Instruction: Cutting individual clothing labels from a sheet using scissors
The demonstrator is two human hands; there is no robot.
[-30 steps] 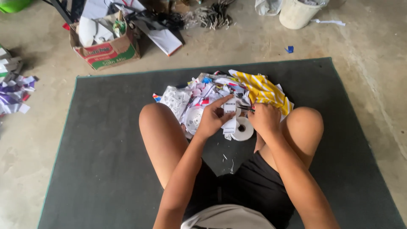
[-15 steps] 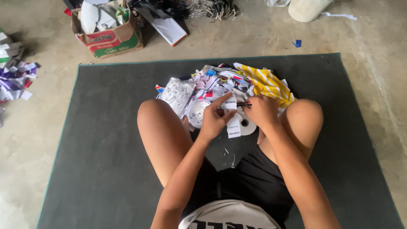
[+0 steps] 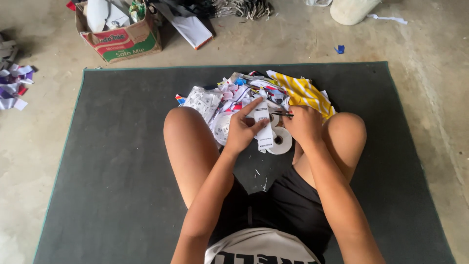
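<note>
Label strip: we see a white printed strip (image 3: 264, 128) held between our knees, just over the near edge of the scrap pile
Left hand: our left hand (image 3: 240, 131) pinches the strip, fingers closed on it, forefinger stretched along its far end
Right hand: our right hand (image 3: 305, 125) is clenched around a small dark tool (image 3: 282, 114), seemingly scissors, its tip just beside the strip
Handling: we judge the strip light, thin and limp; it would flop if held by one end, so best taken near the middle or close to where the tool meets it
Roll: a white tape roll (image 3: 280, 141) lies flat, touching the strip's near end
Pile: white, red and blue scraps (image 3: 215, 100) with a yellow striped cloth (image 3: 302, 92) on the right
Surface: dark grey mat (image 3: 112, 146) on a concrete floor (image 3: 430, 73)
Room: cardboard box (image 3: 122, 41) far left, more scraps (image 3: 12, 88) at the left edge, a pale bucket (image 3: 349, 10) far right
</note>
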